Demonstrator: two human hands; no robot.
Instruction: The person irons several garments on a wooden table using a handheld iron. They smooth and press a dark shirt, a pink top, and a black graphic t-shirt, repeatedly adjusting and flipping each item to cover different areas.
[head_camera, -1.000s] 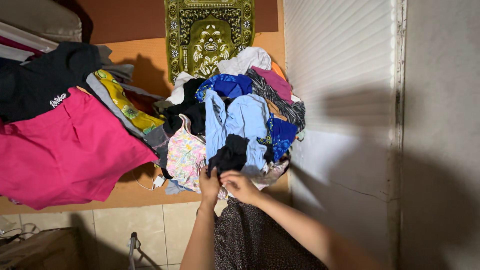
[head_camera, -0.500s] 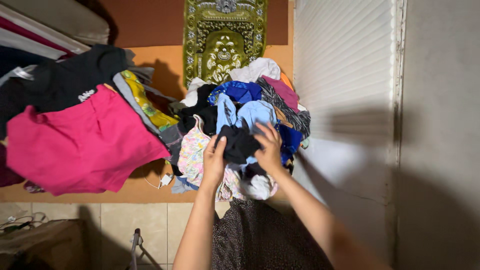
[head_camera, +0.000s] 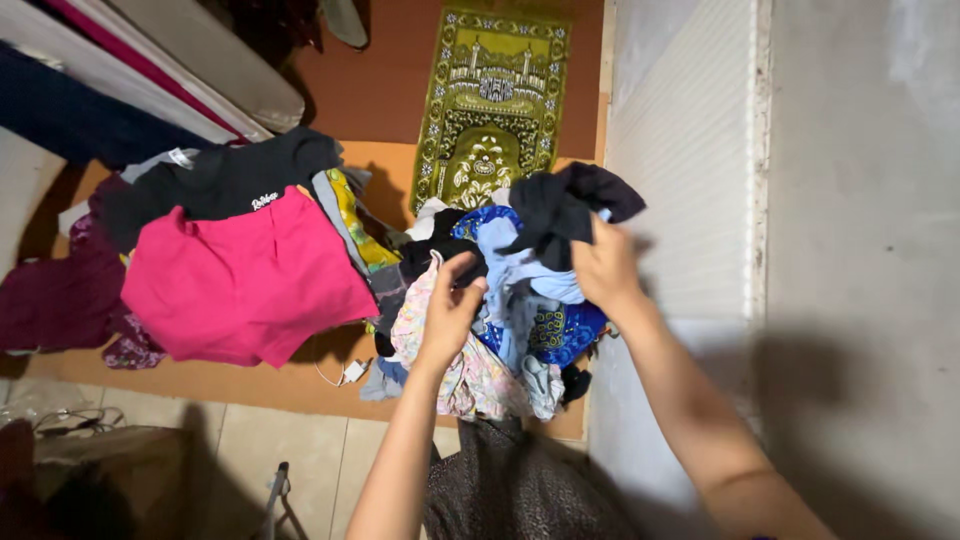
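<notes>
Grey wall beside orange floor (dimly lit).

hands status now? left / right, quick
Left hand: closed on a dark cloth at the top of the clothes pile.
Right hand: closed, holding a black garment lifted above the pile.

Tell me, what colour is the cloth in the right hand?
Black cloth, held by the right hand; head view.

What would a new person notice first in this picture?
First, the bright pink garment spread flat on the left, beside a mixed heap of clothes in the middle. Above the heap, the right hand grips a black garment lifted off it, while the left hand rests on the heap. A green patterned rug lies at the top.
</notes>
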